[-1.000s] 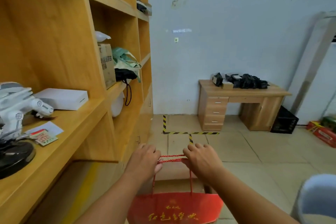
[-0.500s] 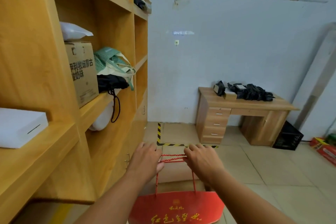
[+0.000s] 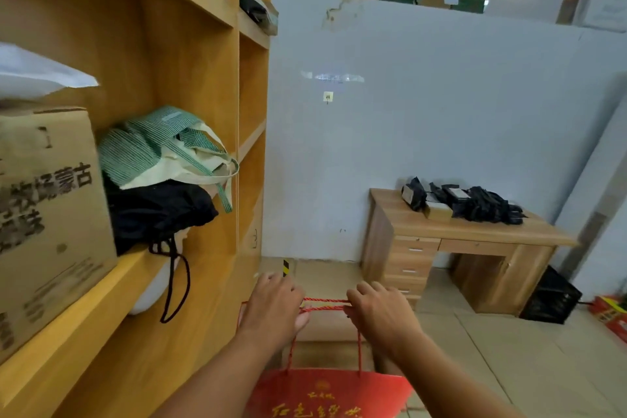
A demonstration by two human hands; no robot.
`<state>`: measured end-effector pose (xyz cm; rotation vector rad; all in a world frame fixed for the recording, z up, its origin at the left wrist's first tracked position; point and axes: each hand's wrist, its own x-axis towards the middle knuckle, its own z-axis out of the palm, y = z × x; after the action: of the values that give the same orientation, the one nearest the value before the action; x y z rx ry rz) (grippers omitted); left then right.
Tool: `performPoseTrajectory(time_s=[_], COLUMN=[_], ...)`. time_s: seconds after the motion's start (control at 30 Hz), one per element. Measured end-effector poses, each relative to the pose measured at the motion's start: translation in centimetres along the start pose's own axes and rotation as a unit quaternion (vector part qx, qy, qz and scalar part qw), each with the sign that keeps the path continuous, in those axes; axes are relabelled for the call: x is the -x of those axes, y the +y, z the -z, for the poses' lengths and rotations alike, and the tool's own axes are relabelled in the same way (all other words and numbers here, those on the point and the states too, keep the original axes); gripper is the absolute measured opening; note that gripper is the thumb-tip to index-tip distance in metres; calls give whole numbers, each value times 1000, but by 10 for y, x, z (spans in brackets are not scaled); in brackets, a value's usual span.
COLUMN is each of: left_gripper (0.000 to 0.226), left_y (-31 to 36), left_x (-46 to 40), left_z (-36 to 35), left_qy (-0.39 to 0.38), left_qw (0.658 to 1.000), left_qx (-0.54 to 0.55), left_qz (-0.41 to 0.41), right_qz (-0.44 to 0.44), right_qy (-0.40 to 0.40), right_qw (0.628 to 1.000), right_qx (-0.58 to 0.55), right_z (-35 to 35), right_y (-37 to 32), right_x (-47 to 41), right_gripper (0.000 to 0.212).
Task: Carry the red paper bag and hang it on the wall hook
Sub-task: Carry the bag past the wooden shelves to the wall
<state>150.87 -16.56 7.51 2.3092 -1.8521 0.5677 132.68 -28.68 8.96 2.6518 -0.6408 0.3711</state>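
Note:
The red paper bag (image 3: 330,394) with gold lettering hangs at the bottom centre, its lower part cut off by the frame. Its red rope handles are stretched level between my two hands. My left hand (image 3: 275,310) grips the left end of the handles and my right hand (image 3: 379,314) grips the right end. A small pale wall hook (image 3: 327,97) sits on the white wall straight ahead, well above and beyond my hands, under a strip of clear tape.
A tall wooden shelf unit (image 3: 200,241) runs along my left, holding a cardboard box (image 3: 47,214), a striped tote (image 3: 163,146) and a black bag (image 3: 159,210). A wooden desk (image 3: 464,244) stands against the wall at right, with a black crate (image 3: 551,297) beside it.
I have walked forward along the shelf toward the white wall; the hook and desk are nearer and larger. Both hands keep the same grip on the handles.

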Motion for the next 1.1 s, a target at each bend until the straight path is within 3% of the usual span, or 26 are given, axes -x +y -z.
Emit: performPoseTrajectory(time_s=[0.7,1.1], left_gripper=[25,17], left_y=[-105,-190], left_x=[-351,-542], left_z=[-119,-228], left_qy=[37,60], left_qw=[999,996], left_qx=[19,67], left_qz=[28,15], right_qz=[10,22], right_qy=[44,9], right_qw=[998,1000], right_qx=[-38,-8], right_z=[-174,-269], right_y=[197,284], right_x=[-301,-483], right_gripper=[17,18])
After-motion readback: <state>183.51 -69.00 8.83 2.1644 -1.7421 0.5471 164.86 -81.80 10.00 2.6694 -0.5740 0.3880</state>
